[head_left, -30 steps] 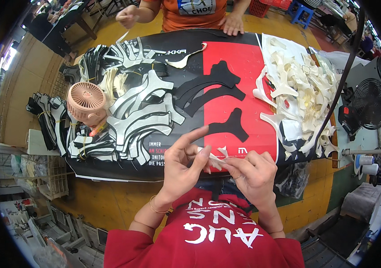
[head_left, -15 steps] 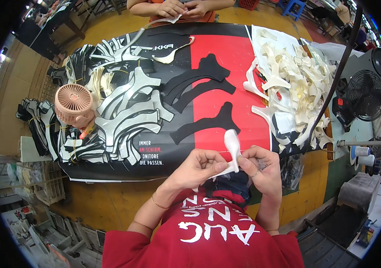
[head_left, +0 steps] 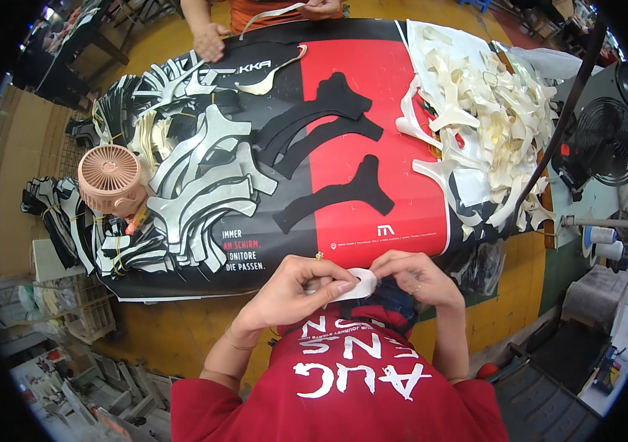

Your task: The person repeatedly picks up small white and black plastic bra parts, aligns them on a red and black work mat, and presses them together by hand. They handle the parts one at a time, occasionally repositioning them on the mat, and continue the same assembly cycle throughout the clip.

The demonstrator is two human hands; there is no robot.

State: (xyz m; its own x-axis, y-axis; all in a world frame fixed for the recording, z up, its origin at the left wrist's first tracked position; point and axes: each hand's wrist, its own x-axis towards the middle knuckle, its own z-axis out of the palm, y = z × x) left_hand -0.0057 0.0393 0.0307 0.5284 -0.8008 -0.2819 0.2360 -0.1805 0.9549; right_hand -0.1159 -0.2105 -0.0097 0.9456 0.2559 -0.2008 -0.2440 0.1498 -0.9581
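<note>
Just off the table's near edge, my left hand (head_left: 301,292) pinches a white curved cut piece (head_left: 362,286) between thumb and fingers. The piece looks folded or rolled over, and part of it is hidden behind the left fingers. My right hand (head_left: 423,280) grips its right end with bent fingertips. Beyond my hands, a black Y-shaped cut piece (head_left: 340,197) lies flat on the black and red table cover (head_left: 410,221). More black pieces (head_left: 321,132) overlap farther back.
Stacks of grey-white pieces (head_left: 211,199) and a pink fan (head_left: 110,177) stand at the left. A heap of cream pieces (head_left: 502,118) covers the right end, near a dark cable (head_left: 566,110). Across the table, another person's hand (head_left: 209,43) reaches over the far edge.
The white piece has turned from upright to lying across between my hands. My right hand has shifted its hold. The other person's hands have moved apart, one now reaching toward the table.
</note>
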